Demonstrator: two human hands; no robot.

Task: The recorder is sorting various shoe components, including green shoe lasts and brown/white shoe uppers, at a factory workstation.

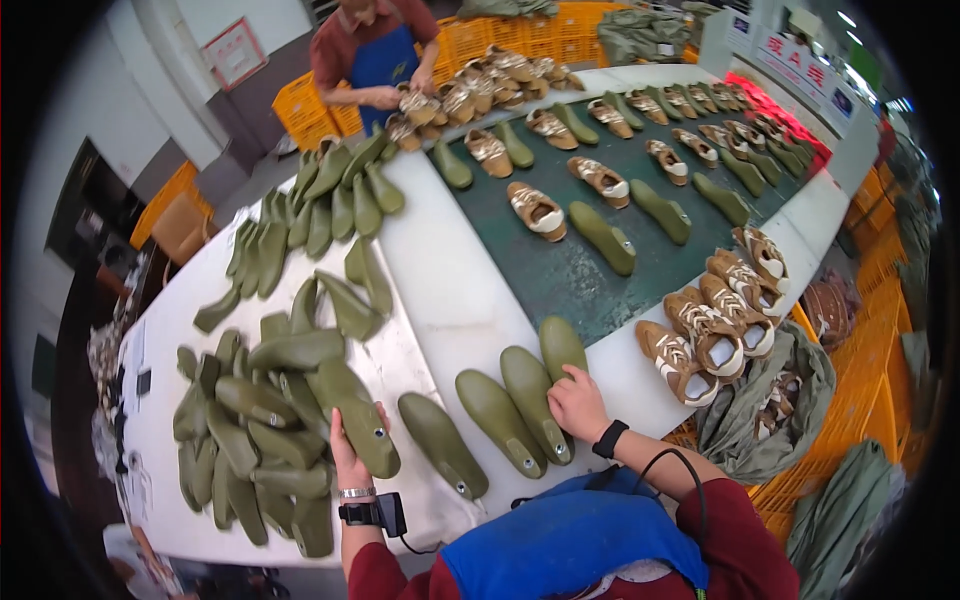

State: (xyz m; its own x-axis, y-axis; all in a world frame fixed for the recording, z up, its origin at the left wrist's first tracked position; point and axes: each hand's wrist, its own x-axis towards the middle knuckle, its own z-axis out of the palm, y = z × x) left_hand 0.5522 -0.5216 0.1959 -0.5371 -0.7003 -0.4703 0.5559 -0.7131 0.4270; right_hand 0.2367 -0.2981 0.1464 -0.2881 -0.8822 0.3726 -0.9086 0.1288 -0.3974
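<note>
My left hand (pixel 350 450) is wrapped round a green shoe last (pixel 358 410), raised beside a heap of similar lasts (pixel 235 440) at the left of the white table. Farther right, my right hand (pixel 578 405) is closed over the near end of another green last (pixel 562 343), whose end is hidden by my fingers. Next to that hand, two more lasts (pixel 500 405) lie side by side. A single last (pixel 438 440) lies between them and my left hand.
A dark green belt (pixel 540 275) carries brown shoes (pixel 535 210) and lasts in rows. Several brown shoes (pixel 700 325) line its right edge, near a grey-green cloth bag (pixel 765 390) and orange crates (pixel 850 380). Opposite, a person in a blue apron (pixel 380 65) handles piled shoes.
</note>
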